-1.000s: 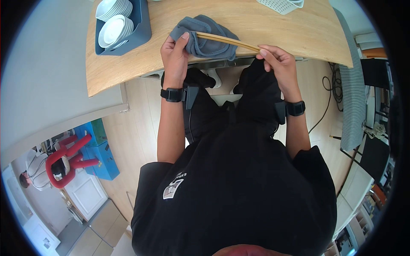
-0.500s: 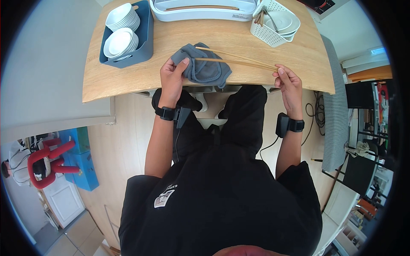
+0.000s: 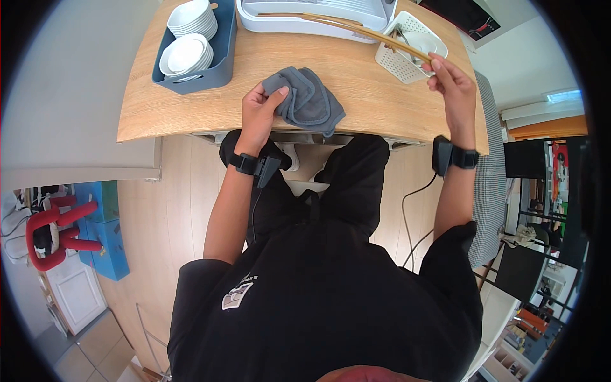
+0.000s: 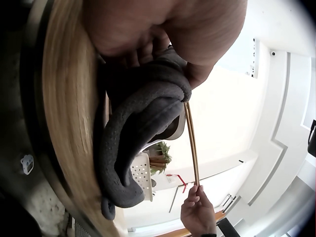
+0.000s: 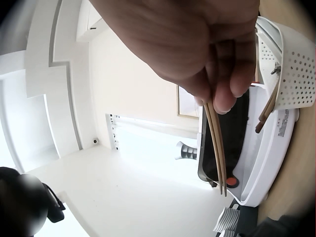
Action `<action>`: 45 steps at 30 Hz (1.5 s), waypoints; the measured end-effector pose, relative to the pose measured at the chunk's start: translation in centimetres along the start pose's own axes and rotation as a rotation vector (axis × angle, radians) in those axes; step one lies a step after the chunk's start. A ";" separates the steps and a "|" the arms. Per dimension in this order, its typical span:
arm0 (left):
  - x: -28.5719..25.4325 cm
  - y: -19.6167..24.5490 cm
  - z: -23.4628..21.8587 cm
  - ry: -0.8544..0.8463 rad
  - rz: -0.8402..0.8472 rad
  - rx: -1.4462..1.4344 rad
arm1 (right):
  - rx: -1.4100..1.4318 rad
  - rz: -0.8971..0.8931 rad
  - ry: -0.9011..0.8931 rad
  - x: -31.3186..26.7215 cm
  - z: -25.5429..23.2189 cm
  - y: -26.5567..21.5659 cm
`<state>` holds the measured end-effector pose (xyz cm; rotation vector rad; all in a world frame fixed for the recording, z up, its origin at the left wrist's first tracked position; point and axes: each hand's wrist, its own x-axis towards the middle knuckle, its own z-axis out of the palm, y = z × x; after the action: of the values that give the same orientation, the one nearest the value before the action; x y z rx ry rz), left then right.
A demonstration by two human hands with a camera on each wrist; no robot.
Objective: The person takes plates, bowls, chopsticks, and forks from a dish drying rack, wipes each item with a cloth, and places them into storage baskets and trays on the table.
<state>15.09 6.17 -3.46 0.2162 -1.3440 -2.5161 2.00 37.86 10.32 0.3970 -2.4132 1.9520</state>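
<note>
In the head view my left hand (image 3: 257, 120) grips a bunched grey cloth (image 3: 318, 102) near the table's front edge, thumb on top of it. The left wrist view shows the folds of the cloth hanging below the fingers. My right hand (image 3: 457, 92) pinches a pair of wooden chopsticks (image 5: 217, 148) by one end, between thumb and fingers. In the head view they slant up and left from that hand, passing over the white perforated basket (image 3: 389, 63) and the white tray (image 3: 280, 27). Their free ends are apart from the cloth.
A blue-grey bin (image 3: 223, 73) with stacked white bowls (image 3: 184, 57) stands on the left of the wooden table (image 3: 191, 108). Along the back, the white tray has a thin wooden stick lying in it. The basket at right holds dishes and utensils.
My right hand has moved right and toward the back, drawing the chopsticks off the cloth and over the basket. The left hand still holds the cloth near the front edge.
</note>
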 end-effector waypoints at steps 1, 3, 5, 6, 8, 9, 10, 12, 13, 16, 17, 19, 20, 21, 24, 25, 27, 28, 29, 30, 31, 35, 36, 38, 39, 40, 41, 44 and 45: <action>0.0 0.0 0.0 -0.002 0.000 -0.005 | -0.088 -0.047 -0.003 0.9 0.2 -0.5; 0.1 -0.1 -0.1 -0.012 0.004 -0.006 | -0.119 -0.066 -0.004 3.0 0.9 -0.9; 0.2 -0.3 -0.2 -0.014 0.025 -0.003 | -0.204 -0.130 -0.115 5.0 1.6 -1.2; 0.1 -0.2 -0.1 -0.020 0.029 0.001 | -0.200 -0.135 -0.110 6.1 2.0 -1.1; 0.0 -0.1 0.0 -0.008 0.015 0.011 | -0.191 -0.144 -0.216 7.7 3.1 -0.7; 0.0 -0.2 -0.2 -0.015 0.020 0.025 | -0.178 -0.150 -0.208 8.2 3.6 -0.5; 0.1 -0.4 -0.3 -0.007 0.031 0.031 | -0.204 -0.152 -0.228 8.7 4.2 -0.5; 0.1 -0.4 -0.3 -0.001 0.037 0.042 | -0.225 -0.163 -0.242 9.5 5.1 -0.4; 0.1 -0.4 -0.3 -0.007 0.042 0.046 | -0.235 -0.153 -0.255 9.8 5.6 -0.3; 0.1 -0.3 -0.4 -0.022 0.034 0.054 | -0.282 -0.126 -0.277 10.6 6.5 0.0; 0.1 -0.4 -0.3 -0.031 0.038 0.060 | -0.319 -0.107 -0.292 10.8 6.5 0.2; 0.2 -0.5 -0.3 -0.029 0.044 0.050 | -0.312 -0.085 -0.308 11.5 6.9 0.6; 0.2 -0.5 -0.4 -0.037 0.048 0.053 | -0.307 -0.060 -0.332 11.8 7.0 0.7; 0.2 -0.6 -0.4 -0.035 0.050 0.056 | -0.304 -0.065 -0.325 12.1 7.2 0.8; 0.2 -0.6 -0.5 -0.032 0.053 0.068 | -0.397 -0.016 -0.376 12.5 7.7 0.8; 0.2 -0.6 -0.5 -0.028 0.049 0.075 | -0.392 -0.021 -0.369 12.8 7.9 0.9; 0.2 -0.6 -0.7 -0.037 0.057 0.074 | -0.596 -0.182 -0.387 13.5 8.3 1.1; 0.2 -0.7 -0.7 -0.037 0.059 0.067 | -0.649 -0.185 -0.374 13.9 8.7 1.3; 0.2 -0.6 -0.6 -0.048 0.062 0.074 | -0.644 -0.187 -0.361 14.3 8.9 1.6; 0.2 -0.5 -0.5 -0.043 0.064 0.070 | -0.736 -0.247 -0.400 14.9 9.1 1.7; 0.2 -0.5 -0.4 -0.037 0.067 0.065 | -0.828 -0.308 -0.438 15.3 9.3 2.0; 0.2 -0.6 -0.5 -0.047 0.073 0.068 | -1.016 -0.395 -0.434 16.1 10.4 2.3; 0.1 -0.7 -0.6 -0.039 0.070 0.073 | -1.009 -0.343 -0.441 16.5 10.7 2.5; 0.4 -0.7 -0.7 -0.035 0.070 0.083 | -1.014 -0.315 -0.443 17.1 11.1 2.7; 0.4 -0.7 -0.7 -0.037 0.075 0.078 | -1.024 -0.285 -0.454 17.1 11.2 2.7; 0.4 -0.8 -0.8 -0.037 0.076 0.071 | -1.022 -0.281 -0.454 17.2 11.2 2.8; 0.3 -0.7 -0.6 -0.035 0.071 0.072 | -1.032 -0.316 -0.413 17.0 11.2 2.8; 0.2 -0.4 -0.4 -0.030 0.071 0.068 | -1.050 -0.348 -0.353 16.9 10.7 2.0; 0.2 -0.4 -0.5 -0.027 0.070 0.074 | -1.057 -0.347 -0.326 16.9 10.3 1.7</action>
<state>14.92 5.91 -4.08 0.1486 -1.4309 -2.4228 -13.17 25.04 9.27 0.9905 -2.8491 0.3539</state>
